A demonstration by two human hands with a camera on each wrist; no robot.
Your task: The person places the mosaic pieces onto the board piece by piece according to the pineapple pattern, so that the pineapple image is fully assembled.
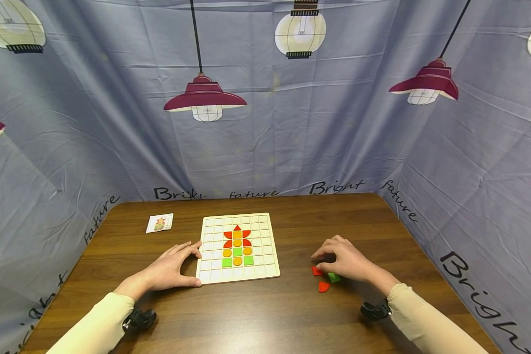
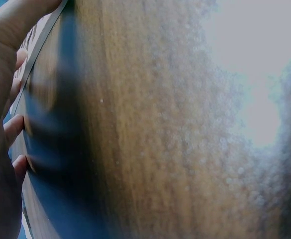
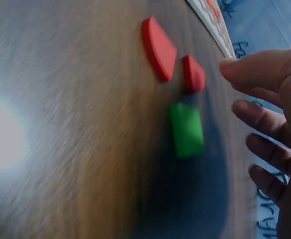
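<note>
— Tabletop, wood: what's on it?
— Two red pieces and, one green block just below.
— The right hand?
— At right edge, fingers loosely curled, above the pieces, holding nothing.

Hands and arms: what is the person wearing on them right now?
Both hands, left hand and right hand, are bare, no gloves. Each arm has a long cream sleeve to the wrist, and a small black camera unit is strapped under each wrist.

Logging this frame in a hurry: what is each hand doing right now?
Left hand: open, holding nothing, fingers resting against the left edge of the board.
Right hand: open, holding nothing, hovering over the green block.
</note>
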